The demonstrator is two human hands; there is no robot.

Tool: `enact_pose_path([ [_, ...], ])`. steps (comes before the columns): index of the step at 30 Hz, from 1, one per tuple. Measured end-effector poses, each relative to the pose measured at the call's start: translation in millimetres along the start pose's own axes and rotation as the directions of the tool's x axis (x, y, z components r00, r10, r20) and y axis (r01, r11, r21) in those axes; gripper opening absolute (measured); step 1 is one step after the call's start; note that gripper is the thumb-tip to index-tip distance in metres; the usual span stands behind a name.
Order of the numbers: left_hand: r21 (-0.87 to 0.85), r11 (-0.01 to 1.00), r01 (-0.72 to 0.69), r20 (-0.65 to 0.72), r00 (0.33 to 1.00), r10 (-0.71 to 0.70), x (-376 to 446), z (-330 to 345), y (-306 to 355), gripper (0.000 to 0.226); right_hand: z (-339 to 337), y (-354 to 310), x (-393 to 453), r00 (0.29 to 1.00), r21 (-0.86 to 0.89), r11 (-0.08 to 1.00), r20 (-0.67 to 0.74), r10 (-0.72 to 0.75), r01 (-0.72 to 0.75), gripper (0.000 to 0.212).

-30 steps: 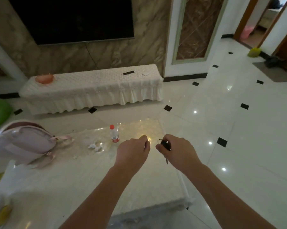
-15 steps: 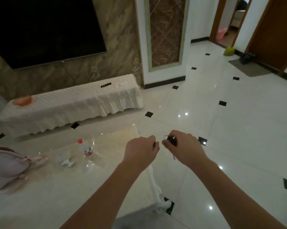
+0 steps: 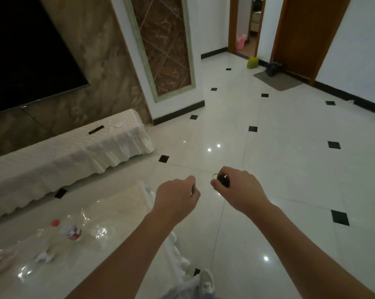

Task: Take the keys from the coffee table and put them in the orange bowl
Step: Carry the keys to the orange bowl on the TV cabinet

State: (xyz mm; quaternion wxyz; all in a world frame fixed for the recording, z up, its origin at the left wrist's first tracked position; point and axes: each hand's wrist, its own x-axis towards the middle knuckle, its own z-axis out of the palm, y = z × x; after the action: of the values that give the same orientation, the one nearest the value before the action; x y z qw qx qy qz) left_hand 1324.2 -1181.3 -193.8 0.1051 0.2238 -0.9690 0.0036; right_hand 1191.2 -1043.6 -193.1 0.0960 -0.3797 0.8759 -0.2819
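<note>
- White glossy floor (image 3: 290,169) with small black diamond insets fills most of your view; a dark screen (image 3: 26,57) hangs on the marbled wall at upper left.
- Counter (image 3: 108,216): pale, glassy top at lower left, its right edge running beneath your left forearm.
- Right hand (image 3: 238,190): your grip is curled closed around the keys (image 3: 223,181), a dark fob with a thin metal ring showing at the thumb side; held in the air over the floor, past the counter's right edge.
- Left hand (image 3: 178,196): loosely fisted, fingers curled in, nothing visibly held; just beside the right hand, not touching it.
- Plastic bottle (image 3: 69,230): red cap, red label, lying on the counter toward its left side.
- Small white scraps (image 3: 45,257): on the counter, near its front-left part.
- Long low bench (image 3: 70,156): draped in a white frilled cloth, along the wall beyond the counter; a dark remote (image 3: 95,129) lies near its right end.
- Orange bowl: not visible from here.
</note>
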Motion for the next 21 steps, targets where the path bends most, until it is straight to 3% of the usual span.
enact_pose_path([
  [10,-0.052,0.988,-0.143,-0.096,0.986,0.138,118.9,33.5,-42.2,0.032,0.4,16.5,110.0,0.999,-0.171,0.984,0.004,-0.04,0.04,0.025],
  [21,-0.104,0.995,-0.01,-0.069,0.998,0.003,224.0,56.7,-138.6,0.033,34.4,-30.8,250.3,0.98,-0.196,0.962,0.097,-0.173,0.189,0.023],
])
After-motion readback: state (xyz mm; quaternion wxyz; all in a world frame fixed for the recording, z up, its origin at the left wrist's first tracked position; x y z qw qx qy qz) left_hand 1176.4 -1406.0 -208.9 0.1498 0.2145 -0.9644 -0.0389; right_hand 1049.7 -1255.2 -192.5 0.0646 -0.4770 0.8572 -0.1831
